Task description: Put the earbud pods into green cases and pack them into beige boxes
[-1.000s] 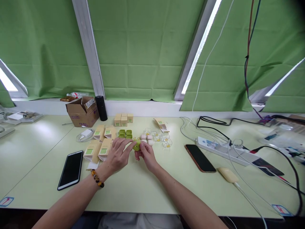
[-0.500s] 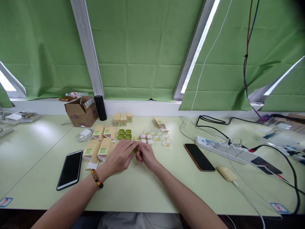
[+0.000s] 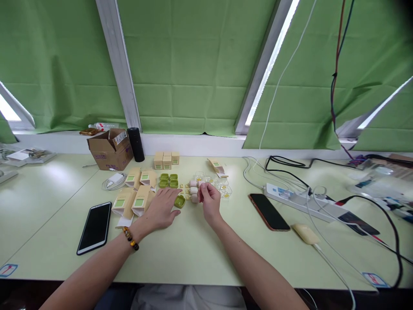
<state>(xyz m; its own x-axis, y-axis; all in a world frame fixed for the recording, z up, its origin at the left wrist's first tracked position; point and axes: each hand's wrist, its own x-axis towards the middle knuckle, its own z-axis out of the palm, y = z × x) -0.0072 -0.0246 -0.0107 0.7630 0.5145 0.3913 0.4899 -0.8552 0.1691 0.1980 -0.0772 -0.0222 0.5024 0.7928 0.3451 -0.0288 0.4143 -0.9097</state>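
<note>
My left hand [image 3: 163, 208] lies on the table with its fingers stretched out, beside a small green square case [image 3: 180, 201] that rests apart from its palm. My right hand [image 3: 210, 201] is closed in a pinch at the small pinkish-white rounded pieces [image 3: 193, 190]; what its fingertips hold, if anything, is hidden. Behind my left hand stands a group of green square cases [image 3: 164, 183]. Tiny yellowish pieces [image 3: 187, 191] lie between these cases and the pinkish-white ones. Several clear plastic containers [image 3: 226, 192] sit right of my right hand, partly covered by it.
Opened cardboard packets [image 3: 124, 201] stand left of my left hand, with small closed boxes [image 3: 167, 162] at the back. One phone [image 3: 94, 228] lies left, another phone [image 3: 269, 212] right. A power strip [image 3: 297, 202] with loose cables and a white adapter [image 3: 306, 234] occupies the right side.
My hands were together around a green case. Now that case rests on the table, my left hand has flattened out, and my right hand has moved right to the pinkish-white pieces.
</note>
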